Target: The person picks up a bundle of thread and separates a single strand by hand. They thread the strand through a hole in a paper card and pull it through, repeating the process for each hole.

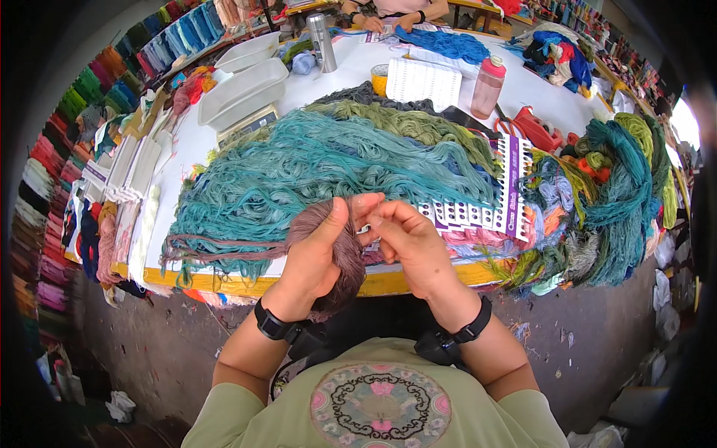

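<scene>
My left hand [317,254] is closed around a thick hank of mauve-brown thread [349,257] at the front edge of the table. Loose strands of that hank trail leftward over the teal thread. Close beside it, my right hand [407,243] has its fingers bent in a pinch at the hank's edge, near my left fingertips; what lies between them is too fine to make out. Just beyond both hands spreads a big heap of teal thread [299,164]. White punched thread cards [467,215] lie to the right of my right hand, with a purple-and-white card [511,187] beside them.
Grey plastic trays [243,95] and a steel flask [321,45] stand at the back left. A pink-capped bottle [488,86], a yellow cup [379,80] and a punched white sheet [423,84] are farther back. Hanks [616,187] pile up on the right. Another person's hands [407,21] work across the table.
</scene>
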Motion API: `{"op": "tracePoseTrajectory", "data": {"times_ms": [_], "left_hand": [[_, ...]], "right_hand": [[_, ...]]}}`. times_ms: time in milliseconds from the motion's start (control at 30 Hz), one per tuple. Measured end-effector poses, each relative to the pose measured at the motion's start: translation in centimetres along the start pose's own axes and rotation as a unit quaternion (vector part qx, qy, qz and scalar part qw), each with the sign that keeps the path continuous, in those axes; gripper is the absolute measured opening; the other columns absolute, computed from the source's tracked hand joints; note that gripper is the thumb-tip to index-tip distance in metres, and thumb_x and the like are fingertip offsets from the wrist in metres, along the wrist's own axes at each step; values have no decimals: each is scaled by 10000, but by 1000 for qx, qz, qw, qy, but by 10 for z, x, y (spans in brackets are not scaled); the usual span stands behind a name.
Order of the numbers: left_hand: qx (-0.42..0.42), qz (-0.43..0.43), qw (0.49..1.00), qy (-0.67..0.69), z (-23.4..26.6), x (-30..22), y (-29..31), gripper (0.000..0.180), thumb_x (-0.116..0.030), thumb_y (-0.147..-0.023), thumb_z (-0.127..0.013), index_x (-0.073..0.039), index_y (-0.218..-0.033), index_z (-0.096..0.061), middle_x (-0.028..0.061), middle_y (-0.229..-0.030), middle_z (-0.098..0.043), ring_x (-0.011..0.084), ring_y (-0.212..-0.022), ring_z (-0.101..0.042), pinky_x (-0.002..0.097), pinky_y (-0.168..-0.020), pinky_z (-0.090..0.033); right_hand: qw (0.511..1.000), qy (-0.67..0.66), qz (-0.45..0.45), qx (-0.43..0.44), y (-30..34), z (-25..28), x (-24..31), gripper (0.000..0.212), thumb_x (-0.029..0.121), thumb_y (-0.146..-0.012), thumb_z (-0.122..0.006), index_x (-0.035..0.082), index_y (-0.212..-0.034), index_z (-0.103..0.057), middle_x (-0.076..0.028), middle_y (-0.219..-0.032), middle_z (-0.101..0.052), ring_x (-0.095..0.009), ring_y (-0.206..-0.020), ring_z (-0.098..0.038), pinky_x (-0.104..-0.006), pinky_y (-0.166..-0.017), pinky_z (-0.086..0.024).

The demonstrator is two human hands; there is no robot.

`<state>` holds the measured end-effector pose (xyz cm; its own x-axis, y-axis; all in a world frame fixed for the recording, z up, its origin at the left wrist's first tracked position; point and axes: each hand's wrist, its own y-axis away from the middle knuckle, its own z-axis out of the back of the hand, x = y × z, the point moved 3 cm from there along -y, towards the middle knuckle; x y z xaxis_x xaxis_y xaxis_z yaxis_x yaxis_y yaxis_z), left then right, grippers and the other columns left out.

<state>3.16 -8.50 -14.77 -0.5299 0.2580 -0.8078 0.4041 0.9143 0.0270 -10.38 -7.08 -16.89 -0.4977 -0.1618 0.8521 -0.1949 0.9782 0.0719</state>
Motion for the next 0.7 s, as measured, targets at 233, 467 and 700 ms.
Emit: {"op": "tracePoseTrajectory", "data": {"times_ms": [233, 467, 700], "left_hand": [[36, 8, 992, -118, 3, 8, -1, 488, -293, -982, -499, 50, -1328, -470, 115, -1271, -559, 184, -1135, -545, 321, -988, -409], [5, 5, 999, -48, 4, 4, 1, 443, -273, -974, -516, 53, -1273, -513, 117, -1257, -569, 173, -1095, -560, 326, -943, -446], [1, -2, 998, -67, 12, 0, -4, 457, -270, -954, -563, 52, -1275, -521, 111, -1147, -627, 151, -974, -604, 293, -858, -479]], "right_hand": [[997, 60, 40, -1, 0, -1, -2, 61, 70, -878, -639, 34, -926, -643, 17, -857, -610, -49, -774, -524, -207, -704, -414], [999, 31, -15, 0, 6, 0, 0, 64, 154, -937, -573, 93, -954, -587, 15, -833, -587, -26, -690, -482, -187, -590, -394], [1000, 27, 3, -8, -1, -6, -3, 76, 186, -969, -523, 117, -984, -554, 24, -811, -580, -27, -621, -469, -182, -542, -379]]}}
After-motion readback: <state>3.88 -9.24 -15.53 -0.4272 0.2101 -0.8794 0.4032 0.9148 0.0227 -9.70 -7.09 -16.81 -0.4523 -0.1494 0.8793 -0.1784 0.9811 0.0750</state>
